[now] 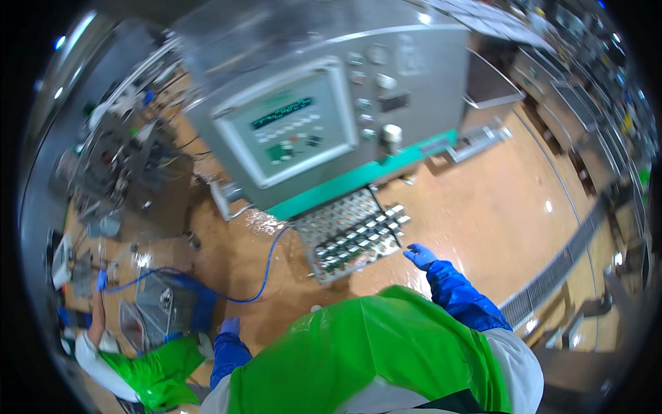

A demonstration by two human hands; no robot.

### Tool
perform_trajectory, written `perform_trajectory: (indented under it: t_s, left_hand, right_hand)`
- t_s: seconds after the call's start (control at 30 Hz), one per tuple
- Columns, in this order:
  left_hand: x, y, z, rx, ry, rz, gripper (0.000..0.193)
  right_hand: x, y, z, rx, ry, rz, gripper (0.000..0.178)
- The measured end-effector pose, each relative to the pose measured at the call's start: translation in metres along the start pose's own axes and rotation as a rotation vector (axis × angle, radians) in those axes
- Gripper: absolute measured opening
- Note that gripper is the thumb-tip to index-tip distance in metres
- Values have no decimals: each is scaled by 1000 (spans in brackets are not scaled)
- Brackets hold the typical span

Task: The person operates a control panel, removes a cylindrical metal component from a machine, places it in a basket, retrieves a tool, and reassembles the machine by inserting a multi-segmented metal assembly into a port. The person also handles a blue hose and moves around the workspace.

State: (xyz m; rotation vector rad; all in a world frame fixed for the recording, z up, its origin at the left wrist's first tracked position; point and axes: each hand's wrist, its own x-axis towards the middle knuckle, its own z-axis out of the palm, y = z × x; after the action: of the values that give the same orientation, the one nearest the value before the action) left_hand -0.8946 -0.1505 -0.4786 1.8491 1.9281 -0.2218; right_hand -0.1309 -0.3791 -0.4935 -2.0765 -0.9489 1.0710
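Observation:
My right hand (419, 256), in a blue glove and blue sleeve, reaches forward with its fingers apart and nothing in it. It is close to the right edge of a perforated metal tray (345, 210) that carries rows of shiny metal pieces (362, 236). The tray juts out below a large steel machine (420, 76) with a framed control panel (286, 124) and a green lower strip. Low at my left side, my left hand (231, 326) is gloved in blue-violet; its fingers are too small and blurred to make out. No object shows in it.
A co-worker in a green apron (155, 369) is at lower left, a gloved hand (102, 279) near a blue hose (265, 276) that crosses the wet floor. Grey bins (162, 300) stand beside them. Other steel equipment (131, 179) is at left; a floor drain (552, 269) runs along the right.

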Motion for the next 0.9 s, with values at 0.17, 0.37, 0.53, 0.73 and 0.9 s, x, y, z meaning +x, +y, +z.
perform_trajectory:
  t_s: [0.17,0.37,0.53,0.73,0.9]
  left_hand:
    - [-3,276,10,-237,-104,324,31]
    - [-19,564,-20,-431,-102,722,34]
    - [-14,715,-63,-584,139,933,28]
    - [-38,928,-129,-809,425,1235,33]
    - [-66,1091,-172,-649,598,1514,36]
  right_hand:
    - [-93,115,-138,-34,81,408,70]
    - [-108,194,-256,158,370,279,57]
    - [-54,125,-318,225,328,172,60]
    - [-58,208,-381,208,343,342,59]
    - [-162,383,-390,401,689,762,58]
